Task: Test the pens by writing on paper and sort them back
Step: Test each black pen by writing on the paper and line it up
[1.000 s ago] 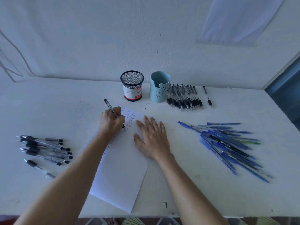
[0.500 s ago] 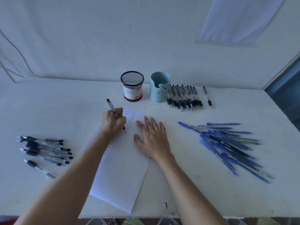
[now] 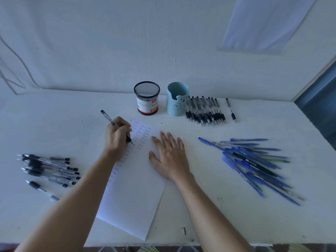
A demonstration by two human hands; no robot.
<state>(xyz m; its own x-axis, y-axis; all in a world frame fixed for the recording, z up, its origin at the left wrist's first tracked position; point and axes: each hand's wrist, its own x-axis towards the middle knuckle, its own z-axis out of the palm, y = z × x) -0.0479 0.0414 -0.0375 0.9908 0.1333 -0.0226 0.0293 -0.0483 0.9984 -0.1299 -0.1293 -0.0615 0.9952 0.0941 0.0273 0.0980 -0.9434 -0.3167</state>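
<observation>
The left hand (image 3: 117, 138) gripped a black pen (image 3: 108, 120), its fingers curled round the barrel and the tip touching the paper (image 3: 134, 197) beside columns of the handwritten word "test". The right hand (image 3: 170, 157) lay flat with fingers spread, pressing the sheet's right side. Since half a second earlier, the left hand and pen had shifted slightly left, the pen leaning further over; the right hand had stayed put. On the white table (image 3: 200, 215), a mesh cup (image 3: 147, 98) and blue cup (image 3: 177, 99) stood near the wall. A row of black pens (image 3: 205, 111) lay just beside the blue cup, a pile of blue pens (image 3: 254, 164) at right, and more black pens (image 3: 49, 168) at left.
</observation>
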